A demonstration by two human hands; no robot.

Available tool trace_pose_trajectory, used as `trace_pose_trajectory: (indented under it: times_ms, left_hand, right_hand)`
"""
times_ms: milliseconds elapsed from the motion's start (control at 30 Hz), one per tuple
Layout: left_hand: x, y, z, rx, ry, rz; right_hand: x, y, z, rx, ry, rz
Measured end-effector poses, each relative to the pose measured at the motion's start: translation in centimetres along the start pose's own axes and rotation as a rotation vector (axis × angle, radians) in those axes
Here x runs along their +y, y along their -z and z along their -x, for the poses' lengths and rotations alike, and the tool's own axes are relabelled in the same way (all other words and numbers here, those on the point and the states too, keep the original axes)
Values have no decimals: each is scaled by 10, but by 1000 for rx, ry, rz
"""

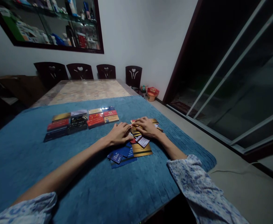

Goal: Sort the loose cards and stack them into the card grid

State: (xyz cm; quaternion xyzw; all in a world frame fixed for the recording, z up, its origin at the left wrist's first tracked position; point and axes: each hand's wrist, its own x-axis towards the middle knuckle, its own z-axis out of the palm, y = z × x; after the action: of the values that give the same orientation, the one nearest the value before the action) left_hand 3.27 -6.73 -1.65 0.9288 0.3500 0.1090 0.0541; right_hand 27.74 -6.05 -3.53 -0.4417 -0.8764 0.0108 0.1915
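Note:
A loose pile of cards lies on the blue cloth in front of me, with both hands over it. My left hand (120,133) comes in from the left, fingers stretched towards the pile and thumb apart, touching the cards near a red one. Fingers extended, my right hand (147,127) rests on the gold cards at the pile's far side. Between and below the hands show a white card with a dark stripe (142,141), a larger gold card (142,150) and several blue cards (123,154). The fingertips nearly meet; what lies beneath them is partly hidden.
Neat stacks of cards in rows (80,121) stand left of the pile. The blue cloth (85,189) covers the table's near part; its marbled top (91,88) shows beyond. Dark chairs (80,71) line the far end. Sliding glass doors (232,77) are at right.

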Motion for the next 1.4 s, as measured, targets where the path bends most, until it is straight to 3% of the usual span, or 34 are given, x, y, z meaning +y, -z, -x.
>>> trace_pose_trajectory:
  times_ms: [167,433,567,700,900,1400]
  left_hand:
    - [-7,3,1,9,58,-36]
    - [-9,4,2,71,115,-149]
    - [-2,1,1,166,32,-112]
    - [5,0,0,121,-58,-78]
    - [7,-2,1,43,-77,-128]
    - [-20,2,31,117,-10,-35]
  right_hand:
    - [-2,-2,0,-37,18,15]
    - [-16,-8,-5,35,-12,45]
    - [-15,-12,-7,77,-81,57]
    - [-7,-14,-6,105,-93,26]
    - [-1,-12,-4,117,-50,-21]
    - [-19,-1,-3,17,98,-72]
